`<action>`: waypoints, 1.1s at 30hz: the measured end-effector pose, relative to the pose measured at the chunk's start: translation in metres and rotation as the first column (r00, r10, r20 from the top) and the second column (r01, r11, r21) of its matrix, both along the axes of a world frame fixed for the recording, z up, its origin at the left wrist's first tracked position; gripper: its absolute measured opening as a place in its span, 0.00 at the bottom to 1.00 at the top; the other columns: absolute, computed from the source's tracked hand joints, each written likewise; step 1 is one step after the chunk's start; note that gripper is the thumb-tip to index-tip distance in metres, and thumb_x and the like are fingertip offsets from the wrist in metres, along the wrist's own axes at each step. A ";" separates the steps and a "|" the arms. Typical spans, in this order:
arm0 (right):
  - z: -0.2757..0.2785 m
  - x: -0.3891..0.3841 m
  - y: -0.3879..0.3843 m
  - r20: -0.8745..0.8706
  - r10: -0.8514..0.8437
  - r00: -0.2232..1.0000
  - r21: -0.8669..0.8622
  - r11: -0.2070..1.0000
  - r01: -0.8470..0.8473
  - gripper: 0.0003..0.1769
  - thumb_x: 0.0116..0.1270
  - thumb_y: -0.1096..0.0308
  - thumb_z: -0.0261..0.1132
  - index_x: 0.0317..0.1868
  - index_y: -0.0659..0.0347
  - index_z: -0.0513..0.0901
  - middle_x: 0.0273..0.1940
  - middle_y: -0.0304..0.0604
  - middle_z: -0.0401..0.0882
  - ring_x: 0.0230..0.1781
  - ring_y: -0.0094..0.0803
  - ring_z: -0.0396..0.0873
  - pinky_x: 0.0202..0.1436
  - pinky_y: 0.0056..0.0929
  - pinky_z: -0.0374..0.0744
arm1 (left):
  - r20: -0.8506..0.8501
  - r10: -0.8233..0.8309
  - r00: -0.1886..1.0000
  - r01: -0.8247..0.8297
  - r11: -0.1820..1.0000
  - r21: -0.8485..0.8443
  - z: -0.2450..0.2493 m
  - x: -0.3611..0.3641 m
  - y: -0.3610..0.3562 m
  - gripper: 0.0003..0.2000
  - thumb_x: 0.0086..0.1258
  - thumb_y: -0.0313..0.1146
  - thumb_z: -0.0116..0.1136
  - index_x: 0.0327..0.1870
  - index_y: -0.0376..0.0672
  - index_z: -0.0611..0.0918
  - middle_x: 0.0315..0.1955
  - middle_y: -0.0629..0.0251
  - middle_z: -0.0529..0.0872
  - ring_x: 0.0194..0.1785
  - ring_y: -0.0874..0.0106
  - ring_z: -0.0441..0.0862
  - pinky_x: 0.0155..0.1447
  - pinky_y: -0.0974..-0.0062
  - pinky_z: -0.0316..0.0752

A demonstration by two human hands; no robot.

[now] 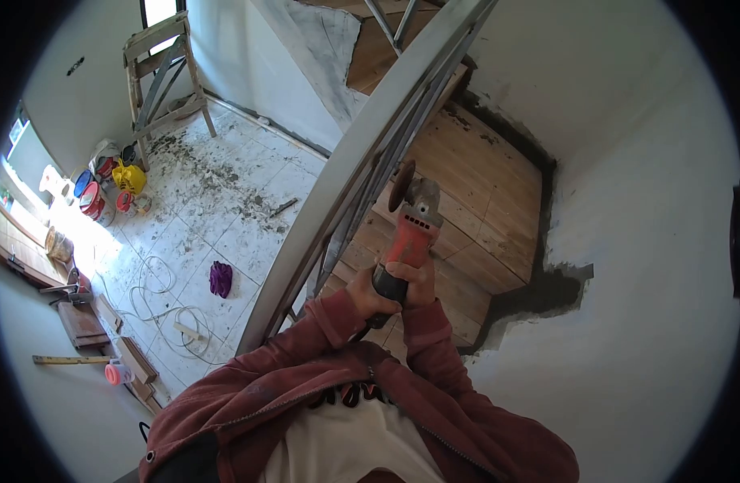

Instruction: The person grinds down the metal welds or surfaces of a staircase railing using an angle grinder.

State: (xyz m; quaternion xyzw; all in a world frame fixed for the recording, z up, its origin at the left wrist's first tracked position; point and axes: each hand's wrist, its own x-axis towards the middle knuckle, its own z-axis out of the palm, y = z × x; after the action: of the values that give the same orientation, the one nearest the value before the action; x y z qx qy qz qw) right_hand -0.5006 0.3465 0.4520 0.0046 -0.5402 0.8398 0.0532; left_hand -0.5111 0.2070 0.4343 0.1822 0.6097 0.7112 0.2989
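Both hands hold a red and black angle grinder (412, 238) in front of my chest. My left hand (366, 295) is wrapped round the black rear handle. On the red body, just ahead of it, my right hand (418, 278) is closed. The grinder's brown disc (401, 185) points away from me, close beside the metal stair railing (338, 181). Below the tool lie wood-look stair treads (458, 201) with bits of debris on them.
A curved handrail runs along my left. At right stands a white wall (635, 241) with dark mortar patches (547, 294) along the steps. On the littered tile floor below are buckets (94, 201), a purple cloth (220, 279), a white cable (156, 310) and a wooden trestle (164, 76).
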 end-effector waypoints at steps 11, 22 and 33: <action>0.019 0.009 -0.017 -0.047 -0.194 0.980 0.393 0.898 0.197 0.33 0.41 0.72 0.77 0.50 0.63 0.72 0.38 0.39 0.78 0.36 0.28 0.78 0.44 0.27 0.78 | 0.007 0.095 0.996 -0.094 0.977 0.189 -0.002 0.021 0.002 0.34 0.39 0.29 0.75 0.53 0.34 0.74 0.42 0.59 0.84 0.44 0.68 0.84 0.50 0.71 0.80; 0.026 0.007 -0.015 -0.014 -0.142 0.990 0.443 0.887 0.134 0.36 0.40 0.71 0.78 0.51 0.64 0.71 0.42 0.41 0.77 0.39 0.28 0.78 0.45 0.27 0.78 | 0.089 0.116 0.989 -0.125 0.987 0.104 0.016 0.028 0.000 0.32 0.40 0.28 0.73 0.52 0.34 0.74 0.41 0.59 0.84 0.43 0.68 0.84 0.49 0.70 0.80; 0.020 0.006 -0.009 -0.006 -0.146 0.989 0.520 0.844 0.128 0.37 0.38 0.69 0.79 0.49 0.69 0.69 0.42 0.47 0.78 0.40 0.33 0.80 0.45 0.31 0.79 | 0.089 0.157 0.984 -0.168 0.976 0.137 0.011 0.031 0.003 0.28 0.41 0.30 0.75 0.48 0.37 0.79 0.40 0.62 0.85 0.44 0.71 0.84 0.50 0.72 0.79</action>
State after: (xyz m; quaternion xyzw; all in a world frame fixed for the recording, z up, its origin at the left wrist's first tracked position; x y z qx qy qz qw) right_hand -0.4946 0.3372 0.4724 -0.0342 -0.7464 0.6569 0.1006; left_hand -0.4804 0.2105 0.4450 0.1252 0.5576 0.7819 0.2492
